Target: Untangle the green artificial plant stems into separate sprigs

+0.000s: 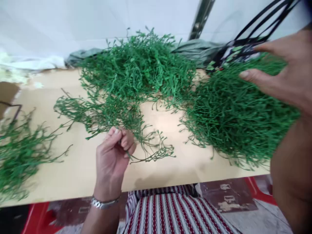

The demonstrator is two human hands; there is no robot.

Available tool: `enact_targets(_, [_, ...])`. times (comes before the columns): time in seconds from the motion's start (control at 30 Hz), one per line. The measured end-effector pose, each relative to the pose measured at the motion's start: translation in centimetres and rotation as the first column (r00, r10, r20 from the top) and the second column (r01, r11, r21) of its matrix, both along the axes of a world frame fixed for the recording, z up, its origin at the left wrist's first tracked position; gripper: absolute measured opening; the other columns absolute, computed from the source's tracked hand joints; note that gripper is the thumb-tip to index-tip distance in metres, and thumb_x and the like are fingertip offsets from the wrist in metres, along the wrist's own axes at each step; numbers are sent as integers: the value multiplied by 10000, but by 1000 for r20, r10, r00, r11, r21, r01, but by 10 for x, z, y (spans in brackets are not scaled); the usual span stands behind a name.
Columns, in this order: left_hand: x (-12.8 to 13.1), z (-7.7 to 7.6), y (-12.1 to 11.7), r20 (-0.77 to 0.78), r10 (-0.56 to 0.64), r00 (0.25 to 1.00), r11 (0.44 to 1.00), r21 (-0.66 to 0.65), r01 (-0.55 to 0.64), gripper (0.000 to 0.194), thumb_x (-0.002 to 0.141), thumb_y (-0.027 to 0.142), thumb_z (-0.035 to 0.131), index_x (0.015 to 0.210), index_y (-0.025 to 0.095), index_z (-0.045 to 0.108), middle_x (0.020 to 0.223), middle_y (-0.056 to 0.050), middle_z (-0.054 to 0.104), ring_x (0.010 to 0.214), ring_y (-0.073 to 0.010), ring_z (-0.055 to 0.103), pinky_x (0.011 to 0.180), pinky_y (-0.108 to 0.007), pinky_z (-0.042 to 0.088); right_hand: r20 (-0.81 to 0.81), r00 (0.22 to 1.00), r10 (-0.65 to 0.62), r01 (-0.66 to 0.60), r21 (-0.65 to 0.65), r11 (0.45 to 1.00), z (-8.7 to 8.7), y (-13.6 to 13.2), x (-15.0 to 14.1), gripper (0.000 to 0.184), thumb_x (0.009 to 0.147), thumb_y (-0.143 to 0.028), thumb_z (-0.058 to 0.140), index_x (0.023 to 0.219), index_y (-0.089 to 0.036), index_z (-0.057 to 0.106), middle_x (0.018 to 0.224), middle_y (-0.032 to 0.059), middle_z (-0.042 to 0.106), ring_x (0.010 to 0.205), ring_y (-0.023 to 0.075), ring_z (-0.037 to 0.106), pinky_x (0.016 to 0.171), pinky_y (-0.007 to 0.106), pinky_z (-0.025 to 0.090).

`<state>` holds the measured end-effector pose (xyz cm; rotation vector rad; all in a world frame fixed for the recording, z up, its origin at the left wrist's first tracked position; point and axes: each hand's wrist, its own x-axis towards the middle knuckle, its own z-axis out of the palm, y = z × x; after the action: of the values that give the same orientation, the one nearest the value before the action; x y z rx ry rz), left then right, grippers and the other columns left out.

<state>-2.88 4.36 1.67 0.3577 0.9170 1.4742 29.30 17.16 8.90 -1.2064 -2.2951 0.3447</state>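
Observation:
My left hand (115, 151) is closed around the thin stems of green artificial sprigs (153, 152), whose branching tips spread to the right over the table. More loose sprigs (104, 110) lie just beyond its fingers. At the right, my right hand (285, 71) is raised over a thick heap of dark green sprigs (234, 113). Its thumb and fingers are apart, and I see nothing between them. A metal-band watch sits on my left wrist.
A large pile of green sprigs (141, 65) lies along the back of the table (85, 175), and another bunch (19, 156) at the left. Black straps (263, 19) rise at the back right. White flowers (14, 71) lie back left. Red stools (36, 217) stand below.

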Motion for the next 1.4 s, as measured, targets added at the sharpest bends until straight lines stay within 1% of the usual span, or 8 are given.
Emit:
enact_targets(0.17, [0, 1, -3, 46, -10, 999, 1000, 8, 9, 140, 780, 131, 483, 640, 145, 490, 496, 32, 314, 438, -67, 296, 341, -145, 211, 192, 803, 564, -565, -55, 823, -63, -59, -107, 328, 790, -400, 579, 1057, -210, 585, 1117, 65, 570, 1062, 234, 494, 916, 437, 386])
enact_targets(0.33, [-9, 3, -14, 64, 98, 993, 992, 68, -102, 112, 811, 121, 456, 744, 147, 542, 502, 47, 302, 423, -58, 300, 343, -142, 247, 186, 770, 610, -585, -174, 792, -111, -85, -147, 182, 819, -286, 547, 884, -128, 609, 921, 97, 592, 928, 204, 519, 827, 365, 405])
enact_targets(0.6, [-36, -19, -50, -304, 345, 888, 938, 86, -334, 75, 702, 146, 619, 762, 161, 577, 557, 11, 557, 612, -125, 557, 664, -274, 490, 186, 766, 615, -613, -80, 786, -106, -87, -138, 131, 835, -269, 522, 863, -161, 591, 785, 53, 588, 779, 181, 526, 813, 362, 377])
enact_targets(1.07, [-78, -36, -89, -253, 445, 859, 867, -119, -484, 164, 689, 71, 622, 776, 208, 599, 743, 9, 596, 642, -85, 540, 571, -195, 443, 195, 723, 663, -660, -93, 746, -116, -99, -149, 158, 832, -249, 505, 972, -209, 565, 786, 36, 574, 773, 201, 514, 772, 377, 363])
enact_targets(1.2, [-73, -36, -94, -638, 590, 495, 728, 155, -667, 235, 694, 110, 632, 893, 233, 626, 913, -1, 583, 866, -120, 536, 786, -234, 434, 249, 706, 663, -643, -166, 748, -110, -98, -151, 148, 816, -229, 537, 956, -202, 577, 792, 29, 578, 782, 192, 517, 754, 346, 382])
enact_targets(1.27, [-57, -30, -94, -827, 529, 188, 768, 373, -521, 346, 666, 59, 642, 954, 250, 636, 1016, -14, 571, 1008, -161, 494, 881, -270, 390, 273, 690, 671, -639, -206, 741, -105, -97, -153, 130, 822, -239, 532, 933, -197, 586, 786, 28, 579, 789, 189, 515, 774, 345, 383])
enact_targets(1.33, [-37, -25, -91, -922, 364, 135, 931, 354, -93, 381, 659, 32, 626, 966, 257, 642, 974, -35, 608, 971, -210, 516, 883, -345, 385, 287, 675, 680, -642, -225, 733, -102, -96, -155, 139, 830, -263, 523, 926, -190, 591, 787, 33, 578, 803, 192, 510, 800, 355, 379])
enact_targets(1.4, [-17, -24, -83, -979, 193, 71, 932, 205, 299, 319, 683, 25, 589, 914, 237, 648, 869, -49, 638, 867, -221, 537, 850, -381, 381, 290, 667, 686, -649, -226, 727, -99, -96, -156, 139, 826, -265, 526, 912, -179, 595, 783, 39, 575, 810, 190, 505, 814, 359, 375])
